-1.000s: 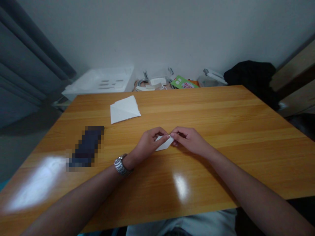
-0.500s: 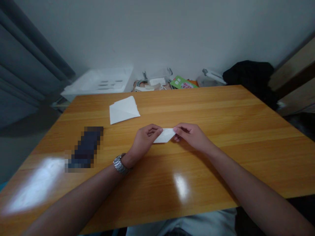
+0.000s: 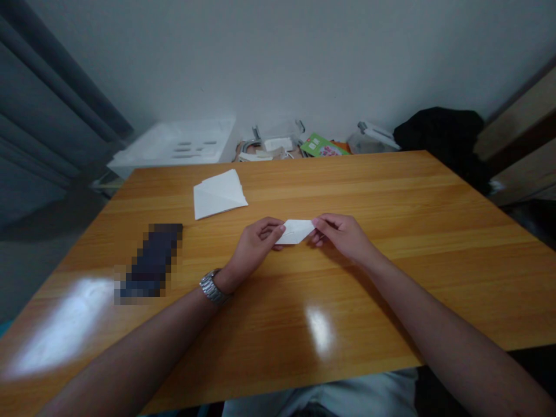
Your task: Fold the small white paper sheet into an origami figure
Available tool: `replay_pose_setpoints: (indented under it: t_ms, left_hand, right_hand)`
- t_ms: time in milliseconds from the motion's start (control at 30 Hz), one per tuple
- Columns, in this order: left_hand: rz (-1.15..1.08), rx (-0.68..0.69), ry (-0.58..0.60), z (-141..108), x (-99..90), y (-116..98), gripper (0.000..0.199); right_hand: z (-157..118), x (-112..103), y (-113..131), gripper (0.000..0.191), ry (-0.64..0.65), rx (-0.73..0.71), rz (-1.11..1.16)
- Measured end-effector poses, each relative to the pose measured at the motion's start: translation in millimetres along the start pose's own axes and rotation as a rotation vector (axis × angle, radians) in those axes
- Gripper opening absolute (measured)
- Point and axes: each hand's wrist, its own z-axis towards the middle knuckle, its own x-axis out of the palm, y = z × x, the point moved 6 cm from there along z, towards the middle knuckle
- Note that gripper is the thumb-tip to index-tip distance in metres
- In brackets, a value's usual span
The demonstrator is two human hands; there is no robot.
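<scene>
A small folded piece of white paper [image 3: 297,231], with slanted ends, is held between my two hands over the wooden table. My left hand [image 3: 259,240], with a metal watch on its wrist, pinches the paper's left end between thumb and fingers. At the opposite end, the thumb and fingers of my right hand [image 3: 341,231] close on the right tip. Some of the fingers behind the paper are hidden. Beyond my left hand lies a stack of white paper sheets [image 3: 219,196], with a diagonal crease on top.
A dark pixelated rectangular object [image 3: 152,260] lies on the table [image 3: 391,324] at left. Behind the far edge are a white foam tray [image 3: 174,142], a green booklet [image 3: 324,145], clutter and a black cloth-like heap [image 3: 438,136]. A grey curtain [image 3: 47,92] hangs at left.
The folded paper has moved slightly away from me and to the right, and more of it shows between the hands. My right hand has shifted a little outward; both still grip it.
</scene>
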Motion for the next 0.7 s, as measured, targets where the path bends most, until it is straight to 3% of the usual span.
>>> replay_pose_setpoints:
  t_ms: [267,567,700]
  left_hand:
    - [0.018,0.032,-0.027,0,-3.4,-3,0.032]
    - [0.273,0.106,0.032,-4,0.6,-9,0.025]
    - [0.246,0.106,0.029,-4,0.5,-9,0.026]
  right_hand:
    - [1,-5,3,0.035,-0.057,-0.048,-0.103]
    - [-3,7,10,0.025,0.080,-0.117,-0.258]
    - [-2,8,9,0.022,0.093,-0.123,-0.276]
